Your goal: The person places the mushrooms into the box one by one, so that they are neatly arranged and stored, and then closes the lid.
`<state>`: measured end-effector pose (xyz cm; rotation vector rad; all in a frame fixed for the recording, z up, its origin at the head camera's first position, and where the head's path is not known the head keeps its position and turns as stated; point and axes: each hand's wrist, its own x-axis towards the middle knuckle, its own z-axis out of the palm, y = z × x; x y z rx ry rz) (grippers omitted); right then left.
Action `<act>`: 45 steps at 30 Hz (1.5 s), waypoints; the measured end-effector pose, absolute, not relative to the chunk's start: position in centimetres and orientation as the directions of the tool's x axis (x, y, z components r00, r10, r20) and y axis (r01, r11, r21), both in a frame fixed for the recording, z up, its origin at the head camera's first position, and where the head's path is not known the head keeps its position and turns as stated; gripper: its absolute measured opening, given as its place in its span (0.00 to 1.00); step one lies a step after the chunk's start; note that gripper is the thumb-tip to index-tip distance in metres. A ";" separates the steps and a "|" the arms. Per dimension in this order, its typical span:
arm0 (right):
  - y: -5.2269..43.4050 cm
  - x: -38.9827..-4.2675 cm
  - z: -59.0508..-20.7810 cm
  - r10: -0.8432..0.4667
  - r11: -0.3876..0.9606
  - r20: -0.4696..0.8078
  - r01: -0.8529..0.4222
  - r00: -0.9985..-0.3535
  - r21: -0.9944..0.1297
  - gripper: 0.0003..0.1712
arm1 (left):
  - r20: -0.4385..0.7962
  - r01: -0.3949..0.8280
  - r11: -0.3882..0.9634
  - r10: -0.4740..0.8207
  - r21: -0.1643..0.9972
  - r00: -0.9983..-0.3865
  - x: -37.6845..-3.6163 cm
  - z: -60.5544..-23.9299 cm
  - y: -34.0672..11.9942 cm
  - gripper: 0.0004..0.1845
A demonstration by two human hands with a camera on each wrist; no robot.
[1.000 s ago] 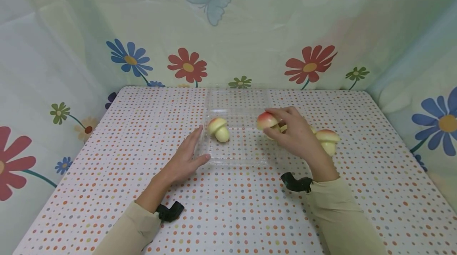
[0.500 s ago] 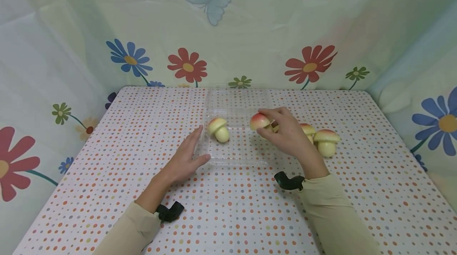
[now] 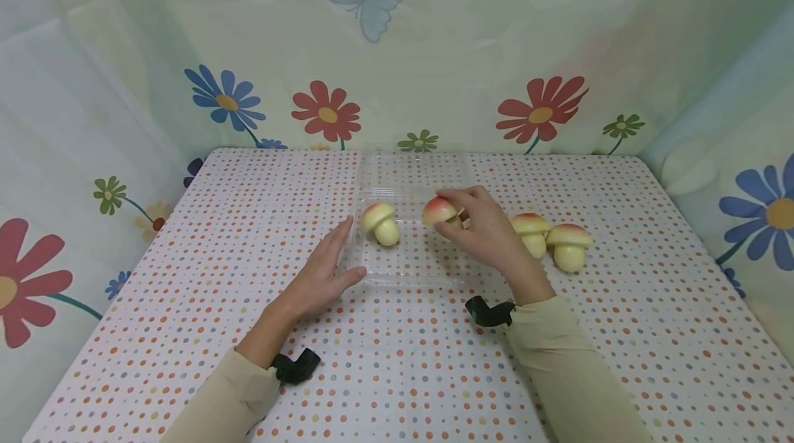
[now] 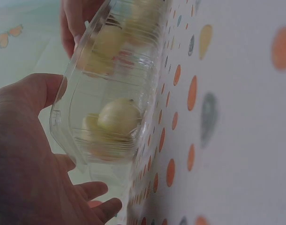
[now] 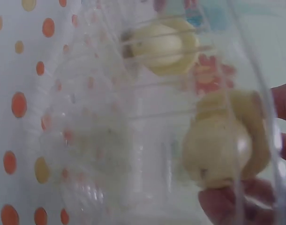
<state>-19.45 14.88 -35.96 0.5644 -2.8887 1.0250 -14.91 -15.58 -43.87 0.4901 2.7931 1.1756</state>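
Note:
A clear plastic clamshell box [image 3: 415, 282] lies on the table with its lid folded back. In its left part rests a mushroom [image 3: 386, 231], pale yellow with a reddish cap top, tilted on its side; the left wrist view shows this mushroom [image 4: 118, 117] through the wall. My right hand [image 3: 486, 233] pinches a second mushroom [image 3: 439, 210] by the cap, over the right half of the box. In the right wrist view the held mushroom [image 5: 218, 150] shows behind the clear wall. My left hand [image 3: 319, 277] rests against the box's left side, fingers extended and thumb at the rim.
Two more mushrooms, one [image 3: 535, 236] nearer the box and another [image 3: 569, 248] beside it, stand on the table to the right. A dotted cloth [image 3: 397, 374] covers the table. A flowered curtain [image 3: 434, 36] hangs behind and at both sides.
My right hand has moved left with the held mushroom, from the box's right edge to further over it. The two mushrooms behind that hand are now uncovered. My left hand stays put.

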 end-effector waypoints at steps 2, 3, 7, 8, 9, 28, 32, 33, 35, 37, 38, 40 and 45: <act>14.7 -19.6 -36.1 -0.330 0.718 0.140 -0.345 -0.933 -0.605 0.33 | 0.056 0.261 0.653 0.317 0.710 -0.947 -15.0 -43.9 -15.5 0.48; 14.6 -19.6 -36.1 -0.332 0.716 0.137 -0.344 -0.933 -0.607 0.33 | 0.057 0.262 0.653 0.318 0.711 -0.946 -15.0 -43.8 -15.5 0.48; 14.2 -19.8 -36.3 -0.340 0.716 0.132 -0.347 -0.931 -0.606 0.33 | 0.062 0.266 0.650 0.320 0.712 -0.946 -15.0 -43.8 -15.5 0.48; 14.1 -19.9 -36.3 -0.340 0.717 0.132 -0.348 -0.931 -0.605 0.33 | 0.062 0.266 0.650 0.319 0.712 -0.946 -15.0 -43.8 -15.5 0.48; 14.0 -20.0 -36.3 -0.340 0.718 0.132 -0.347 -0.931 -0.604 0.33 | 0.063 0.267 0.650 0.319 0.711 -0.946 -15.0 -43.8 -15.5 0.48; 11.8 -21.0 -38.0 -0.329 0.760 0.060 -0.302 -0.942 -0.576 0.35 | 0.049 0.257 0.664 0.314 0.702 -0.948 -14.9 -44.0 -15.6 0.47; 11.5 -21.0 -38.1 -0.331 0.764 0.065 -0.308 -0.941 -0.566 0.35 | 0.056 0.259 0.665 0.310 0.701 -0.949 -15.0 -44.0 -15.6 0.47; 11.4 -21.1 -38.1 -0.329 0.767 0.064 -0.306 -0.942 -0.564 0.36 | 0.059 0.260 0.664 0.309 0.701 -0.949 -15.0 -44.1 -15.6 0.47; 11.3 -21.1 -38.1 -0.324 0.770 0.057 -0.298 -0.944 -0.564 0.36 | 0.061 0.259 0.666 0.306 0.700 -0.950 -15.0 -44.1 -15.6 0.47; 11.1 -21.0 -38.1 -0.319 0.775 0.042 -0.286 -0.947 -0.564 0.37 | 0.063 0.259 0.664 0.304 0.702 -0.951 -15.0 -44.0 -15.5 0.47; 11.0 -21.0 -38.1 -0.316 0.780 0.034 -0.280 -0.948 -0.560 0.37 | 0.063 0.258 0.663 0.303 0.703 -0.951 -14.9 -44.0 -15.5 0.47; 10.9 -21.0 -38.2 -0.311 0.788 0.021 -0.270 -0.950 -0.554 0.38 | 0.063 0.256 0.663 0.301 0.704 -0.952 -14.9 -43.9 -15.5 0.47; 10.5 -21.0 -38.3 -0.310 0.803 0.032 -0.279 -0.950 -0.526 0.37 | 0.066 0.257 0.664 0.300 0.702 -0.952 -14.8 -43.9 -15.5 0.47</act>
